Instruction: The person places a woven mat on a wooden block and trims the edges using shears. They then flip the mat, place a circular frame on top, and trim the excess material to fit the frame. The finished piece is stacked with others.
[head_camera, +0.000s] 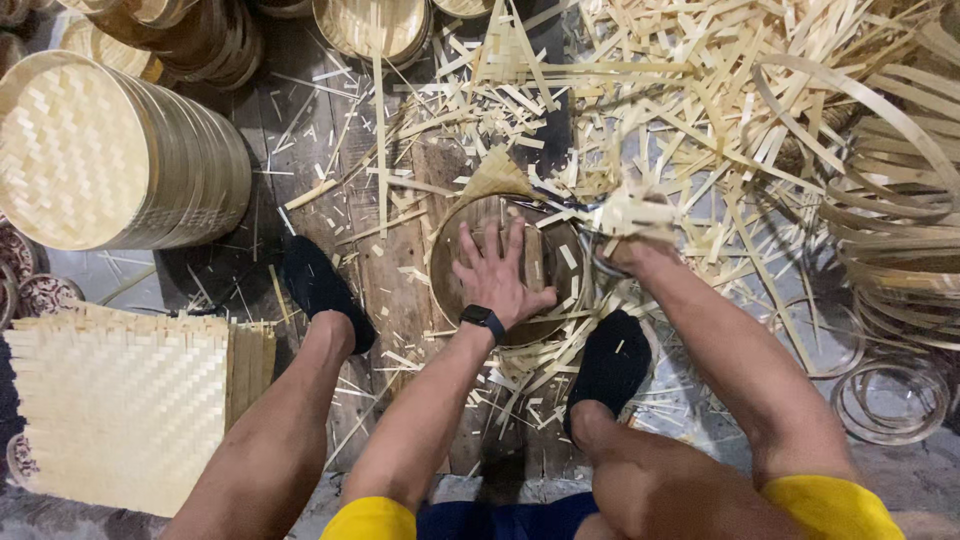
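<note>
My left hand (497, 272) lies flat, fingers spread, on a round wooden form (455, 270) set inside a bamboo hoop on the floor between my feet. A woven bamboo mat edge (497, 178) sticks out from under the form at its far side. My right hand (632, 232) is blurred at the hoop's right rim and grips scissors (580, 210) whose blades reach the mat edge, with loose strips over the hand. A black watch sits on my left wrist.
A stack of finished round woven trays (110, 150) lies on its side at left. A flat square woven mat (120, 400) sits at lower left. Bamboo offcuts (700, 110) cover the floor ahead; coiled bamboo hoops (900, 230) pile at right. My feet wear black socks.
</note>
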